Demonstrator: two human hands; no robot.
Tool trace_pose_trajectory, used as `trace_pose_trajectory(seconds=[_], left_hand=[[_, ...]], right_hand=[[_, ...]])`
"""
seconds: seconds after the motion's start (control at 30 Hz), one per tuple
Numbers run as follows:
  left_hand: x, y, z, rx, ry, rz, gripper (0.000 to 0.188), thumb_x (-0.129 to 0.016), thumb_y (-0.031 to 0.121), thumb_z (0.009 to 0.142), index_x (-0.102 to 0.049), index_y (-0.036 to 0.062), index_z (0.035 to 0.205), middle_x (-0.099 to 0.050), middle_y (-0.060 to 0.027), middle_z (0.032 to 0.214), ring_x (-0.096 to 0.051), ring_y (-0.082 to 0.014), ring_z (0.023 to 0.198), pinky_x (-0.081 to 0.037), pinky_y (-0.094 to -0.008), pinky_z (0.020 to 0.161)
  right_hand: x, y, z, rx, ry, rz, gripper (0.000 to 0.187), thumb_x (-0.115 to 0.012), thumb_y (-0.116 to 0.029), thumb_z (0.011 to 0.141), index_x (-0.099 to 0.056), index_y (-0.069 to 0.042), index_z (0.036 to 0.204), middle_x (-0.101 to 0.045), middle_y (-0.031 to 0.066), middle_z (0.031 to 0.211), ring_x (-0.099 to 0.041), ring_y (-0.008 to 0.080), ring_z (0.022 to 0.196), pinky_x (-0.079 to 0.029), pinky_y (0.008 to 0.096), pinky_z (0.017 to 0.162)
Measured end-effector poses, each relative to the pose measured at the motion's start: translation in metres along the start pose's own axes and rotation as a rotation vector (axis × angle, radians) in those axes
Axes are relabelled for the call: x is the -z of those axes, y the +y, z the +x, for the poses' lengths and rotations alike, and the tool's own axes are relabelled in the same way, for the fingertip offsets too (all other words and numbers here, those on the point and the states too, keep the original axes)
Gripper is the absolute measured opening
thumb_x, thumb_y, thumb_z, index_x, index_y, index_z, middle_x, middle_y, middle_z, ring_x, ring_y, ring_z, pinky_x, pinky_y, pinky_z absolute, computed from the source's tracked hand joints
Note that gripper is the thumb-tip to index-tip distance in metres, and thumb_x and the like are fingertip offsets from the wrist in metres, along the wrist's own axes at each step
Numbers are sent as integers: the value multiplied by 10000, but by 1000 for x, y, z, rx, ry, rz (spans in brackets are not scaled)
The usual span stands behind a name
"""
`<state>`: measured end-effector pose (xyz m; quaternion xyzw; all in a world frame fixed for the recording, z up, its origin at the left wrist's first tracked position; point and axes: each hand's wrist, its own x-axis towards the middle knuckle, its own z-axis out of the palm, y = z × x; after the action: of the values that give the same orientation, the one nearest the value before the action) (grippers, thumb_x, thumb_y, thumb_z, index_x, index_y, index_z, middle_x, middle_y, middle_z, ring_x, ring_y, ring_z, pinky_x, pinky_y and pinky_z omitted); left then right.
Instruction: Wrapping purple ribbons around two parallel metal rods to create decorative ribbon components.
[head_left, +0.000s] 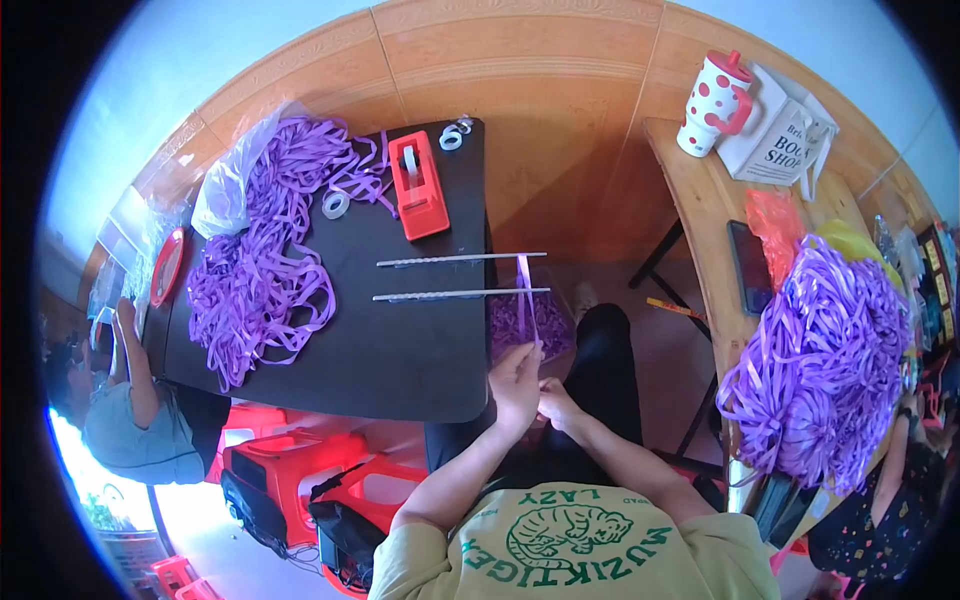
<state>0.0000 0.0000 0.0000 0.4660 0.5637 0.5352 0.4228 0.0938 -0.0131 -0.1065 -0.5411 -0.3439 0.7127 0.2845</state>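
Two thin metal rods (pixel 440 261) lie parallel across the dark table's right edge, their ends sticking out past it. A strip of purple ribbon (pixel 526 285) is looped over the far rod and runs down across the near one toward me. My left hand (pixel 514 388) is closed in a pinch on this ribbon, just below the rods. Close beside it, my right hand (pixel 561 404) is closed too, lower and to the right. What its fingers hold, if anything, cannot be made out. Beneath the rod ends, a clear tub (pixel 564 350) holds purple ribbon.
The dark table (pixel 400 360) bears a heap of purple ribbon (pixel 265 270), a red tape dispenser (pixel 420 190) and tape rolls. On the wooden table (pixel 690 190) are a dotted tumbler (pixel 712 105), a phone (pixel 748 265) and another ribbon pile (pixel 825 370). Other people sit at both sides.
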Motion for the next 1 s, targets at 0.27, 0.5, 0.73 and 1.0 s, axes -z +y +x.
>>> trace_pose_trajectory(seconds=[0.27, 0.5, 0.73, 1.0], left_hand=[[-20, 36, 40, -310, 143, -33, 131, -575, 33, 881, -643, -42, 965, -627, -61, 785, -571, -90, 691, -463, -215, 648], [-25, 55, 31, 9, 40, -421, 114, -561, 25, 894, -634, -24, 966, -637, -46, 769, -576, -84, 683, -464, -207, 651], [-1, 32, 17, 200, -82, -585, 142, -545, 89, 917, -627, -1, 990, -619, -42, 737, -560, -96, 665, -429, -219, 635], [7, 28, 3, 285, -212, -692, 136, -551, 103, 917, -627, 7, 978, -621, -49, 759, -563, -116, 669, -425, -237, 637]], right_hand=[[-5, -7, 2, 94, -51, 84, 128, -561, 5, 729, -561, -25, 604, -556, 75, 558, -504, 131, 435, -367, 250, 385], [15, 10, 53, 190, -74, 73, 90, -596, -7, 706, -573, -18, 619, -574, 60, 619, -524, 133, 468, -396, 260, 430], [4, -59, 45, 436, -100, 99, 220, -562, -148, 854, -592, -39, 666, -528, -3, 582, -501, 79, 537, -388, 241, 471], [19, -7, 96, 754, -399, 184, 316, -568, -364, 857, -565, -55, 928, -538, 24, 868, -542, 119, 768, -443, 262, 610]])
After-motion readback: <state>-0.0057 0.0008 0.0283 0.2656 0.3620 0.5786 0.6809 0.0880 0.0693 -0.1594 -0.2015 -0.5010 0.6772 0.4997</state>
